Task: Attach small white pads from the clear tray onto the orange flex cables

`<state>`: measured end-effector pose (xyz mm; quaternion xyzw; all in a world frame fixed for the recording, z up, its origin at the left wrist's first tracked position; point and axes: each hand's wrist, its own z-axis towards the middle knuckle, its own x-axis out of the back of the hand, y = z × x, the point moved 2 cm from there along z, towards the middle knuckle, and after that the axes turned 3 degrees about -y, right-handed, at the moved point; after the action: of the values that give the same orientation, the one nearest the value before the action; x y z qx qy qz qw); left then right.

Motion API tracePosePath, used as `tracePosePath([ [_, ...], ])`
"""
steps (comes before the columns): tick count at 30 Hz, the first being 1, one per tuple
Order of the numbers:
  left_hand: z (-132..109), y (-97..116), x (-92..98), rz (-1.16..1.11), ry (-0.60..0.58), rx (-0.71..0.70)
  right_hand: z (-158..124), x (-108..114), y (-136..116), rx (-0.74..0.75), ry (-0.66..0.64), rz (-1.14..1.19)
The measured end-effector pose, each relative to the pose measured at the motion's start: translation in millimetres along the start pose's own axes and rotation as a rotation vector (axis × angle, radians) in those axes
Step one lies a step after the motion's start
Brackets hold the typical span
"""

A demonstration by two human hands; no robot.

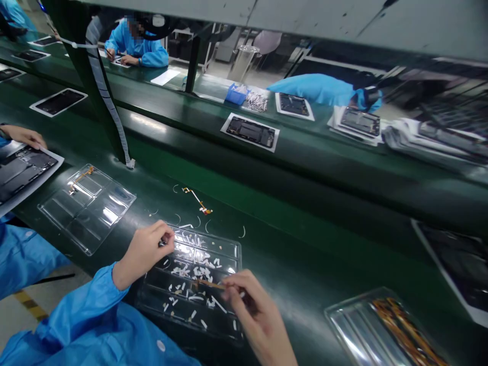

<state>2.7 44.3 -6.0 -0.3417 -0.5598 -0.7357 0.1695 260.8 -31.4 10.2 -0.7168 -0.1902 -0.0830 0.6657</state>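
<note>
My left hand (147,251) is pinched on something small at the upper left corner of a clear plastic tray (229,249); the item is too small to name. The tray holds several white paper scraps. My right hand (255,312) holds a thin brown strip (208,283) over the tray's middle, near its right side. Both sleeves are blue. A loose orange flex cable (198,200) lies on the green bench just beyond the tray.
A second clear tray (87,206) lies to the left, another with orange cables (385,325) at lower right. A co-worker's hand (23,136) rests by an opened tablet (23,170) at far left. More tablets (250,132) sit on the conveyor behind.
</note>
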Motion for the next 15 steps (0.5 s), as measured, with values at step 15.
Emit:
tracePosePath([
  [15, -3.4, 51.5, -17.4, -0.420, -0.373, -0.112, 7.7, -12.3, -13.2, 0.031, -0.198, -0.032],
])
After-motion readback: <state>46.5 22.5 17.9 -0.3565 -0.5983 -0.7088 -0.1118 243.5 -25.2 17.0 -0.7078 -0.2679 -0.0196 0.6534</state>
